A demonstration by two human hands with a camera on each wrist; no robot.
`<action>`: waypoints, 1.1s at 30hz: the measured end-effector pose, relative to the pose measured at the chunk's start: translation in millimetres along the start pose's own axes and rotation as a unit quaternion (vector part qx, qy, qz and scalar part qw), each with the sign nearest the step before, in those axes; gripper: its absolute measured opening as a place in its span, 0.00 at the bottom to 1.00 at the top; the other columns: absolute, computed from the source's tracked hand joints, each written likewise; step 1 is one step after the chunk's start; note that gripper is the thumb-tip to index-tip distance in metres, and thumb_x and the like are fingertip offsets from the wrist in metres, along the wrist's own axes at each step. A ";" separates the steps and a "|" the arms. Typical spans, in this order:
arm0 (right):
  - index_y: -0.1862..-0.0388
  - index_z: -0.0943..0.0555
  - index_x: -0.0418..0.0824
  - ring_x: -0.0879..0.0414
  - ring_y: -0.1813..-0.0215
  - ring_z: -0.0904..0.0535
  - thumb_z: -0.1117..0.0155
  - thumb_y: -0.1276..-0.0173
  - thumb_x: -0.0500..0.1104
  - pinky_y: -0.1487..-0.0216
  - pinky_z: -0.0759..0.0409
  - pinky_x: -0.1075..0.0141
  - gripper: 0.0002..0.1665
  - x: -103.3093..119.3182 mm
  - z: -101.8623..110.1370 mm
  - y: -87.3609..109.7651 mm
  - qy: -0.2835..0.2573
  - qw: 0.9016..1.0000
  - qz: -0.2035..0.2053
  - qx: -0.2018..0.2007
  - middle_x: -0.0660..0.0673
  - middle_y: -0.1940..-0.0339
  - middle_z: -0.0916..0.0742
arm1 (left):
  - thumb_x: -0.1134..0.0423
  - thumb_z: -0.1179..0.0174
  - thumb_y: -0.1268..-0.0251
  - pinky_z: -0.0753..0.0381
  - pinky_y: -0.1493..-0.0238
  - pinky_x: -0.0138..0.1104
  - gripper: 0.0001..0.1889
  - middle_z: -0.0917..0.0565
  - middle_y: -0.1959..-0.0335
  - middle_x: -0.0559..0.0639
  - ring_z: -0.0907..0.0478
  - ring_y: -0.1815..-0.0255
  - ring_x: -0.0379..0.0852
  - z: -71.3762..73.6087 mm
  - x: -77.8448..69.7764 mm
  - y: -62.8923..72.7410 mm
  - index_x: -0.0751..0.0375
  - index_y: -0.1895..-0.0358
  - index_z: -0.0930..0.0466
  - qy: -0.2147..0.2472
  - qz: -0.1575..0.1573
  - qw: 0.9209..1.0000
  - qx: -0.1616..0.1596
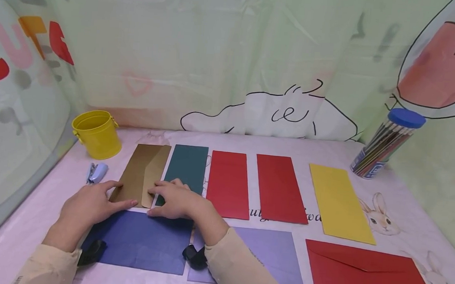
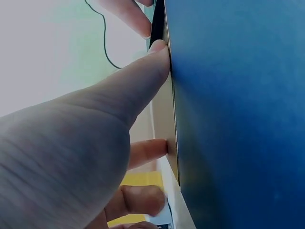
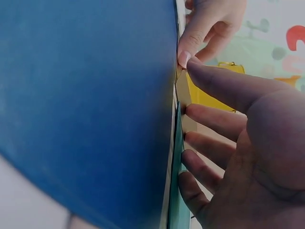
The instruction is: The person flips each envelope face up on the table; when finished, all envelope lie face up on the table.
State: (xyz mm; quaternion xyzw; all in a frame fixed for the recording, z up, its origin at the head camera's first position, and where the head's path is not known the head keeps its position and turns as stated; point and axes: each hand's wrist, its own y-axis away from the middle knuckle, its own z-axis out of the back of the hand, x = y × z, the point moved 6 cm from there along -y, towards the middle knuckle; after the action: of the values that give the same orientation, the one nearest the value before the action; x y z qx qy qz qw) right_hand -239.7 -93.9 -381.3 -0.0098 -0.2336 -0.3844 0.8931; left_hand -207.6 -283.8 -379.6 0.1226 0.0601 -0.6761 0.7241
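Note:
A brown envelope (image 1: 137, 169), its flap along the right side, lies flat on the table. My left hand (image 1: 84, 209) touches it with relaxed fingers, the thumb on its near end and a fingertip at its left edge. On the other side my right hand (image 1: 182, 200) rests fingertips on its lower right part, thumb by the near right corner. That hand also overlaps the dark green envelope (image 1: 187, 163) beside it. Just below both hands lies a dark blue envelope (image 1: 143, 245), which fills much of the left wrist view and the right wrist view.
Two red envelopes (image 1: 229, 183) and a yellow envelope (image 1: 341, 201) continue the back row. In front are a lavender envelope (image 1: 267, 253) and a wide red envelope (image 1: 371, 281). A yellow bucket (image 1: 98, 136), a small lavender stapler (image 1: 97, 173) and a pencil jar (image 1: 387, 145) stand around them.

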 end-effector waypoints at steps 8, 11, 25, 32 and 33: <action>0.27 0.26 0.51 0.51 0.27 0.35 0.34 0.30 0.56 0.31 0.33 0.59 0.33 -5.6 7.4 12.0 -0.046 0.999 0.007 -0.007 0.52 0.27 0.27 | 0.22 0.37 0.52 0.22 0.65 0.55 0.54 0.17 0.57 0.66 0.19 0.60 0.59 -2.3 -5.0 -2.1 0.68 0.35 0.26 0.016 0.001 1.000 0.012; 0.27 0.27 0.50 0.51 0.27 0.35 0.34 0.29 0.54 0.33 0.31 0.61 0.34 -10.4 12.7 21.2 -0.062 0.998 0.002 -0.010 0.52 0.28 0.26 | 0.25 0.35 0.50 0.23 0.69 0.49 0.51 0.18 0.63 0.59 0.21 0.65 0.54 0.0 -9.7 -0.8 0.67 0.36 0.25 0.030 -0.014 0.999 -0.006; 0.27 0.27 0.47 0.46 0.28 0.34 0.27 0.36 0.52 0.40 0.24 0.47 0.39 -50.0 41.0 58.8 -0.107 0.989 -0.071 -0.068 0.43 0.29 0.26 | 0.44 0.27 0.43 0.18 0.60 0.41 0.39 0.20 0.53 0.57 0.22 0.55 0.54 13.5 -91.7 -11.1 0.61 0.31 0.27 0.173 -0.194 0.965 0.021; 0.27 0.27 0.45 0.44 0.28 0.34 0.24 0.39 0.49 0.39 0.25 0.45 0.41 -61.3 44.3 64.3 -0.116 0.986 -0.096 -0.069 0.41 0.29 0.27 | 0.44 0.25 0.47 0.19 0.52 0.53 0.44 0.25 0.41 0.66 0.28 0.45 0.63 -4.6 -111.3 -21.0 0.60 0.28 0.30 0.166 -0.207 0.963 0.038; 0.28 0.26 0.45 0.44 0.28 0.34 0.24 0.40 0.49 0.38 0.25 0.46 0.41 -62.6 43.3 64.6 -0.111 0.987 -0.098 -0.068 0.41 0.30 0.26 | 0.44 0.24 0.48 0.21 0.50 0.56 0.45 0.27 0.40 0.67 0.29 0.44 0.64 -8.2 -111.3 -21.6 0.60 0.28 0.30 0.157 -0.207 0.965 0.040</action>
State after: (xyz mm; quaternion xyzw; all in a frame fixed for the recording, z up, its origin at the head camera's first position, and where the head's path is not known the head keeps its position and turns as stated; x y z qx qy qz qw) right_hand -250.1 2.8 -358.9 -0.0905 -0.3047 -0.4813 0.8169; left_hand -237.2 -175.6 -361.4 0.2408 0.1696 -0.7857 0.5440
